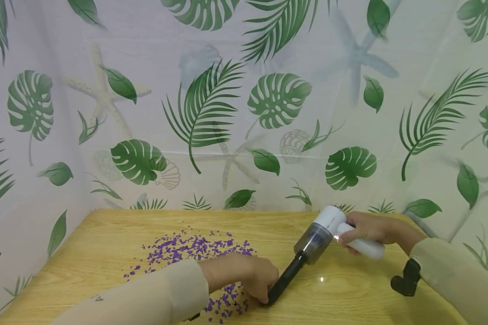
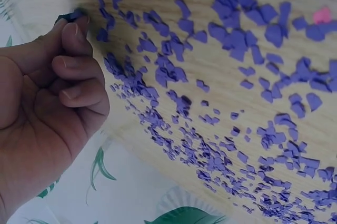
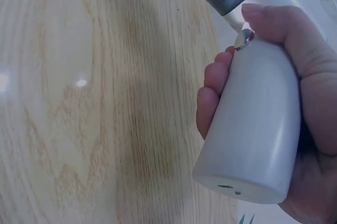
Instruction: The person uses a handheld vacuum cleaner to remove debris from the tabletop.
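A white handheld vacuum cleaner (image 1: 327, 221) with a clear dust cup and a long black nozzle (image 1: 285, 279) slants over the table. My right hand (image 1: 366, 228) grips its white handle (image 3: 253, 124), thumb near a shiny button. Purple bits show inside the dust cup (image 1: 315, 239). At the nozzle's low end is my left hand (image 1: 256, 275). In the left wrist view its thumb and forefinger pinch a small dark purple scrap (image 2: 79, 13), with the other fingers curled. Whether these fingers also touch the nozzle is hidden.
Many small purple paper scraps (image 1: 187, 246) lie scattered on the wooden table (image 1: 118, 234), left of the vacuum and around my left forearm. One pink scrap (image 2: 321, 15) lies among them. A leaf-printed cloth (image 1: 223, 180) hangs behind the table's far edge.
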Tool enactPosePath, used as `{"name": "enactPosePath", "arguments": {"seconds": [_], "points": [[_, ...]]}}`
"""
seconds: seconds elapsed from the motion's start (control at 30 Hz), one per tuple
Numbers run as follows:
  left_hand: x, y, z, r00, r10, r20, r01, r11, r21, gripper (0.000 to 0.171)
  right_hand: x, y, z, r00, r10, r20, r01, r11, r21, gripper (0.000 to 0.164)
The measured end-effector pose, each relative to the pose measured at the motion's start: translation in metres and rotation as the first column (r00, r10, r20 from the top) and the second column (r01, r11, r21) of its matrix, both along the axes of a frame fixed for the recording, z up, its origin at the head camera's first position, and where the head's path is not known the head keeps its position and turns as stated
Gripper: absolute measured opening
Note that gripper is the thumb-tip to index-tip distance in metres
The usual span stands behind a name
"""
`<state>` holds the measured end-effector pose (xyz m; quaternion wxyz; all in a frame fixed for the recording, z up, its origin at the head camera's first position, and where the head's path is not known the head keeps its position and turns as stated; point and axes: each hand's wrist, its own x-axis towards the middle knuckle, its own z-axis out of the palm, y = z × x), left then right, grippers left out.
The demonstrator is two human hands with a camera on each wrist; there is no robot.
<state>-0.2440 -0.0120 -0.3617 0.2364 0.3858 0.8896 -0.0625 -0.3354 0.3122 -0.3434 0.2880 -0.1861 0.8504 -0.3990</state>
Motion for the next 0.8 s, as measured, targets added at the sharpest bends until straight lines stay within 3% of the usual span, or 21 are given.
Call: {"name": "enactPosePath", "arguments": {"seconds": [0.2, 0.4, 0.63, 0.8], "points": [[-0.007, -0.001, 0.001, 0.999, 0.036, -0.033, -0.036, 0.999, 0.003, 0.029, -0.001, 0.008, 0.004, 1.0, -0.001, -0.016, 0.001, 1.0, -0.003, 0.028], [-0.014, -0.005, 0.0, 0.994, 0.092, -0.058, -0.09, 0.995, 0.034, 0.024, -0.002, 0.014, 0.007, 0.999, -0.038, -0.038, 0.037, 0.999, -0.01, 0.034], [-0.022, -0.008, 0.003, 0.974, 0.081, -0.209, -0.063, 0.994, 0.09, 0.021, -0.004, 0.019, 0.009, 0.994, -0.064, -0.085, 0.064, 0.998, -0.004, 0.034], [-0.03, -0.011, 0.004, 0.964, 0.092, -0.248, -0.049, 0.983, 0.175, 0.015, -0.007, 0.021, 0.013, 0.989, -0.098, -0.114, 0.1, 0.995, 0.016, 0.037]]}}
